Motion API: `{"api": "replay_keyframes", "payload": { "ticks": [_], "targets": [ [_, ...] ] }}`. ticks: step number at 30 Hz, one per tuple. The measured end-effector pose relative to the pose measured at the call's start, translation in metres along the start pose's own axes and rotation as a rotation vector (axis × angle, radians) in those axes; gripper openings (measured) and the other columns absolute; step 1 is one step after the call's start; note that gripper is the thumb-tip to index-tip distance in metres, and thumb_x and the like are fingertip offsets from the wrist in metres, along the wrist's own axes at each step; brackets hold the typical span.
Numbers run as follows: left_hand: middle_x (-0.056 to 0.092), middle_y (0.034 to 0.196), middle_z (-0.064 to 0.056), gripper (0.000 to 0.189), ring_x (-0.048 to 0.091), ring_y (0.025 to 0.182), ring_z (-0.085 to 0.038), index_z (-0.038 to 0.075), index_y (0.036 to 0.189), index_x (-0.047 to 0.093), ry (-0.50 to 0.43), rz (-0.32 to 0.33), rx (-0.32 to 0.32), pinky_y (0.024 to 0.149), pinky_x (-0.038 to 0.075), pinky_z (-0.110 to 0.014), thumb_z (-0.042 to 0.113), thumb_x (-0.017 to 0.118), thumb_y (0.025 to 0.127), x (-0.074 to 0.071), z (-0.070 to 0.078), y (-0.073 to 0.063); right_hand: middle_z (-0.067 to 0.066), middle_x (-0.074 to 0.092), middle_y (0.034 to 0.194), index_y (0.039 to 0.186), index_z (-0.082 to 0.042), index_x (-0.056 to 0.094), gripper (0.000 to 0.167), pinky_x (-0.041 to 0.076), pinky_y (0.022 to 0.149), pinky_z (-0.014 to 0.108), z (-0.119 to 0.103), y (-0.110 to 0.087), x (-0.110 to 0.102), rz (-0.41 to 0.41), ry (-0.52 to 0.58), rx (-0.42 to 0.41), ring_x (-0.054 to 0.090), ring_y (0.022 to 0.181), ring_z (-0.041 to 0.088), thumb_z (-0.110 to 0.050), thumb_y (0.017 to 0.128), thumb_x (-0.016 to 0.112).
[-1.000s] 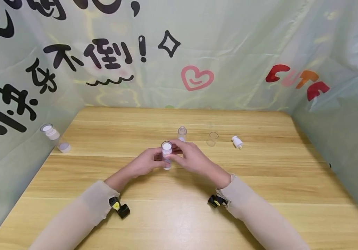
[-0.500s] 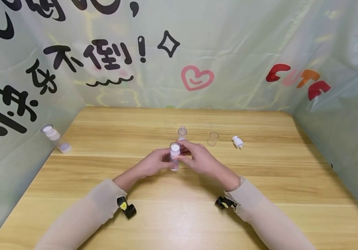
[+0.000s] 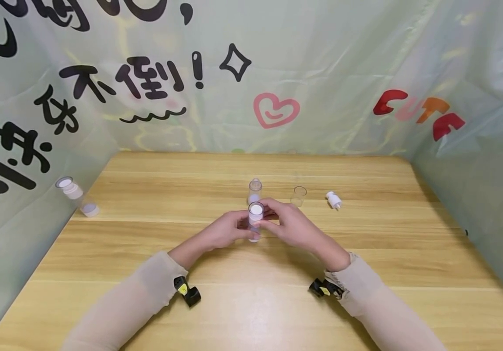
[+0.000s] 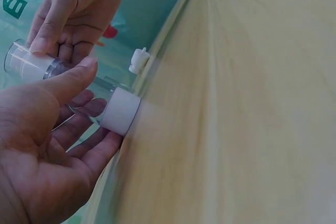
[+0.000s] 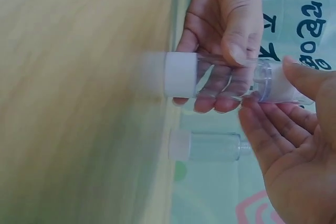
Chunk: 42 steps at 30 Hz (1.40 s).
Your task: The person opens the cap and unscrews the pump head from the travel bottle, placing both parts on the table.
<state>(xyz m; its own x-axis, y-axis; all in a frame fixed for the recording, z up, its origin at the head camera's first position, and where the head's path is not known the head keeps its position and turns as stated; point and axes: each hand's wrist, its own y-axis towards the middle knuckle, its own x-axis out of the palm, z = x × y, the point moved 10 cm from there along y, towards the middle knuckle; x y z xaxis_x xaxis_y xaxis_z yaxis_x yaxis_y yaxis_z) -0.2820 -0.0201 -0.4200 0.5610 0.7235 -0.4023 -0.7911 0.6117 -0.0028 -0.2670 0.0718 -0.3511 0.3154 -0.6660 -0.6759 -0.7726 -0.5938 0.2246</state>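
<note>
One bottle [image 3: 255,218] in close grip of left hand [image 3: 230,230] and right hand [image 3: 293,224], well inside the table's edges [image 3: 198,156]

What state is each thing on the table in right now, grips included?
Clear, white-based cylindrical bottle in hand: upright, clear cap over its white top; how firmly seated, can't tell.
Left hand's grip: holding its body.
Right hand's grip: pinching its upper part.
Clear, white-based bottle behind: standing, neck uncovered.
Clear cylindrical cap: on the table, off any bottle.
White pump head: lying loose.
Clear-and-white bottle at far left: standing, capped.
</note>
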Motion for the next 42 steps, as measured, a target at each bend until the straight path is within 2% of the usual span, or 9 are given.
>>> {"api": "replay_keyframes", "payload": {
  "ticks": [8,13,20,22,28,35,42],
  "targets": [
    [0.067,0.117,-0.002,0.037,0.062,0.109,-0.016,0.01,0.126,0.06,-0.019,-0.033,-0.003,0.092,0.051,-0.031,0.018,0.072,0.091,0.005,0.001,0.001,0.007,0.063,0.127,0.136,-0.006,0.055,0.049,0.052,0.092,0.035,0.002,-0.003,-0.004,0.018,0.035,-0.009,0.064,0.107,0.02,-0.02,0.091,0.071],
    [0.064,0.122,-0.002,0.043,0.061,0.112,-0.015,0.009,0.128,0.058,-0.052,-0.064,0.029,0.094,0.05,-0.03,0.02,0.074,0.09,0.008,0.003,0.002,0.006,0.065,0.124,0.133,-0.006,0.057,0.045,0.052,0.093,0.039,-0.001,-0.002,-0.003,0.023,0.081,-0.009,0.063,0.107,0.019,-0.02,0.092,0.07],
    [0.061,0.13,-0.006,0.046,0.058,0.119,-0.017,0.007,0.13,0.058,-0.012,-0.005,0.077,0.099,0.047,-0.029,0.027,0.072,0.092,0.004,0.007,0.001,0.012,0.063,0.126,0.134,-0.001,0.055,0.05,0.051,0.095,0.04,-0.005,-0.003,-0.002,0.041,0.147,-0.011,0.063,0.107,0.025,-0.017,0.09,0.072],
    [0.061,0.129,-0.007,0.043,0.058,0.118,-0.019,0.006,0.129,0.059,-0.004,0.008,0.084,0.098,0.048,-0.029,0.027,0.07,0.093,0.003,0.008,0.0,0.011,0.064,0.125,0.135,-0.003,0.055,0.051,0.051,0.095,0.041,-0.002,-0.003,-0.002,0.048,0.172,0.014,0.063,0.107,0.025,-0.017,0.09,0.073],
    [0.063,0.125,-0.007,0.035,0.06,0.113,-0.018,0.005,0.128,0.059,-0.029,-0.017,0.088,0.095,0.05,-0.029,0.02,0.065,0.096,0.005,0.009,-0.001,0.007,0.067,0.116,0.133,-0.006,0.059,0.047,0.051,0.093,0.045,0.007,-0.002,-0.002,0.074,0.267,0.086,0.063,0.102,0.023,-0.017,0.09,0.073],
    [0.063,0.125,-0.009,0.037,0.061,0.113,-0.019,0.004,0.129,0.057,-0.029,-0.033,0.076,0.095,0.05,-0.027,0.02,0.065,0.096,0.006,0.007,-0.001,0.013,0.065,0.122,0.129,-0.001,0.061,0.041,0.051,0.096,0.036,0.005,-0.002,-0.002,0.104,0.303,0.077,0.063,0.107,0.024,-0.006,0.09,0.071],
    [0.065,0.12,-0.008,0.034,0.063,0.109,-0.019,0.004,0.125,0.06,-0.018,-0.011,0.068,0.092,0.051,-0.026,0.019,0.067,0.095,0.005,0.006,0.0,0.016,0.063,0.125,0.129,0.002,0.059,0.039,0.05,0.097,0.032,0.003,-0.002,-0.001,0.091,0.345,0.08,0.062,0.111,0.026,-0.002,0.091,0.067]
  ]
}}
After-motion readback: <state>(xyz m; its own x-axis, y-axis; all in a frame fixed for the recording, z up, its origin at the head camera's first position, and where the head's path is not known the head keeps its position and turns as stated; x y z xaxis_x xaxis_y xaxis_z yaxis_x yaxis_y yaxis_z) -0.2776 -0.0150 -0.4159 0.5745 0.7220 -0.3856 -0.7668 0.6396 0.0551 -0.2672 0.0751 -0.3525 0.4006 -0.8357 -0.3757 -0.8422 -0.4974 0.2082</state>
